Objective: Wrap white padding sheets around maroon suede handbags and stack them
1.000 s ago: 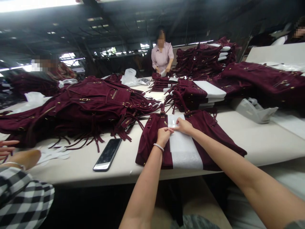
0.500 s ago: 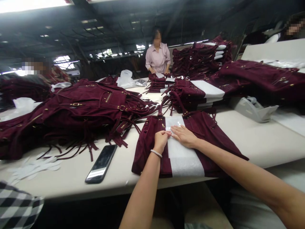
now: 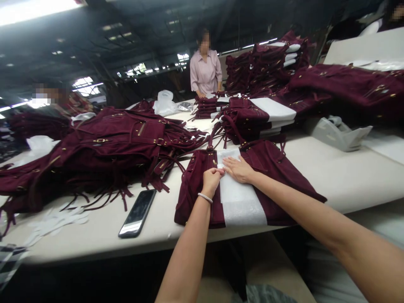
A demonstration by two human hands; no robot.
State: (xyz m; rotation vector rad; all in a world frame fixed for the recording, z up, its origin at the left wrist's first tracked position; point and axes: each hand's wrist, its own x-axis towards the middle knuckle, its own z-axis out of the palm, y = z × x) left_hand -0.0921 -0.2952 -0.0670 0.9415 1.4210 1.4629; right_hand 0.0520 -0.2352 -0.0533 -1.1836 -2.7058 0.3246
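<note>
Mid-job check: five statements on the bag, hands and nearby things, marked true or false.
1. The right hand rests on the white strip across the bag. True.
2. The left hand lies flat, fingers spread. False: it is curled at the strip's left edge.
3. The phone lies left of the bag. True.
4. The white bracelet is on the right wrist. False: the left.
5. The gray tape dispenser stands right of the bag. True.
</note>
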